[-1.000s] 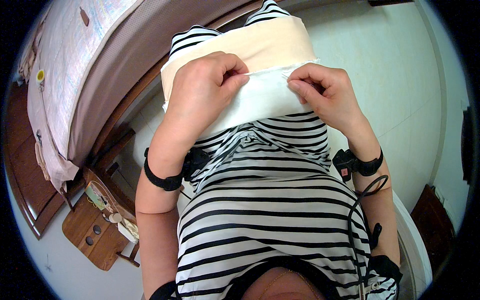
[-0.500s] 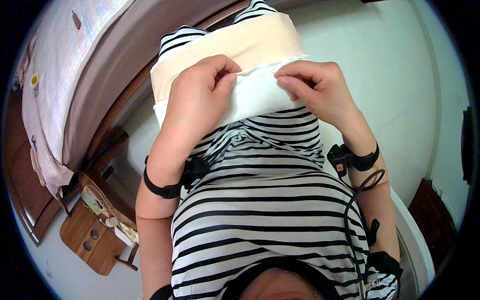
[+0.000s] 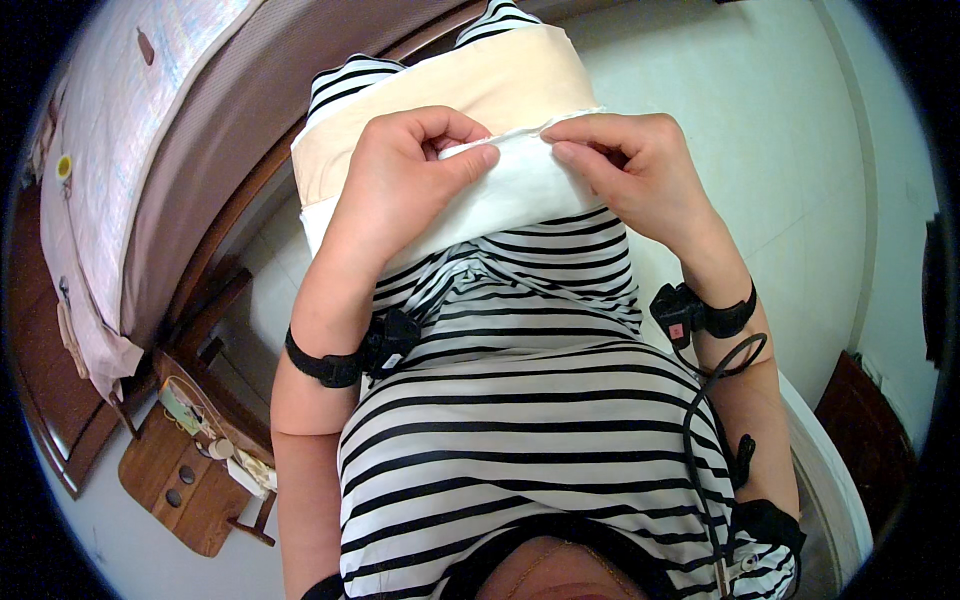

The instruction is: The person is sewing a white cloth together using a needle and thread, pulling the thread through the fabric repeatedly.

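Observation:
Across my lap lies a cloth, cream on its far part and white on the near folded part, with a raw-looking white edge between the two. My left hand pinches that edge between thumb and forefinger. Just to its right, my right hand has thumb and forefinger drawn together at the same edge. Whatever sits between those right fingertips is too small to make out. Between the hands a short stretch of the edge is lifted. Black straps with small devices go round both forearms.
A bed with a pale cover runs along the left. Below it a wooden stool or chair stands beside a basket-like holder of small items. A black cable hangs along my right arm. Pale floor lies at right.
My left thumb has stretched out to the right along the white edge, and its fingertips are nearer my right hand. The right fingertips have shifted slightly up and left.

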A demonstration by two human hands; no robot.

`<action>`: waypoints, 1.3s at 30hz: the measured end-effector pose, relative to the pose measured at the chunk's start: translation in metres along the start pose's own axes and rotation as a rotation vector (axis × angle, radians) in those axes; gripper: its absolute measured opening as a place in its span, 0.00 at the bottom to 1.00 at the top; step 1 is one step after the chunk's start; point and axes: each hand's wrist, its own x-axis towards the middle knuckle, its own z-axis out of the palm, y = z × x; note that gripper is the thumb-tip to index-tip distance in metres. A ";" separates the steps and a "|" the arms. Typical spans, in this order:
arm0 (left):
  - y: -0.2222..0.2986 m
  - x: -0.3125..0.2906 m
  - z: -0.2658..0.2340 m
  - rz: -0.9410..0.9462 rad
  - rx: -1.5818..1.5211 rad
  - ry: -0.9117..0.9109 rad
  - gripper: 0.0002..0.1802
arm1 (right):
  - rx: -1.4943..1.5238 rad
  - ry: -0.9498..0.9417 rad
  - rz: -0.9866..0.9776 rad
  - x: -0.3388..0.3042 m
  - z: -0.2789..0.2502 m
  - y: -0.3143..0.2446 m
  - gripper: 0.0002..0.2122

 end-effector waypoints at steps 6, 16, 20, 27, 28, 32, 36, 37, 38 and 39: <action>0.004 0.001 0.004 -0.034 -0.052 -0.017 0.11 | -0.020 0.084 -0.016 -0.001 0.004 0.000 0.05; 0.008 0.002 0.005 -0.064 -0.102 -0.043 0.11 | -0.136 0.096 -0.116 -0.001 0.003 -0.005 0.05; 0.008 0.002 0.007 -0.053 -0.118 -0.041 0.11 | -0.179 0.102 -0.093 -0.001 0.003 -0.006 0.05; 0.011 -0.001 0.011 -0.040 -0.142 -0.035 0.11 | -0.172 0.076 -0.054 -0.001 0.003 -0.012 0.04; 0.014 -0.002 0.011 -0.030 -0.130 -0.051 0.11 | -0.194 0.077 -0.044 -0.001 0.004 -0.015 0.04; 0.016 -0.007 0.010 0.060 -0.054 -0.093 0.11 | -0.281 0.061 -0.145 0.003 0.006 -0.019 0.04; 0.013 -0.010 0.002 0.095 -0.094 -0.134 0.10 | -0.115 -0.120 -0.091 0.009 -0.002 -0.018 0.04; 0.012 -0.011 0.000 0.082 -0.109 -0.137 0.10 | -0.041 -0.188 -0.027 0.011 -0.006 -0.022 0.04; 0.009 -0.012 -0.003 0.067 -0.124 -0.139 0.09 | 0.032 -0.256 0.038 0.013 -0.009 -0.024 0.04; 0.008 -0.012 -0.004 0.052 -0.140 -0.141 0.09 | 0.098 -0.300 0.076 0.015 -0.011 -0.026 0.04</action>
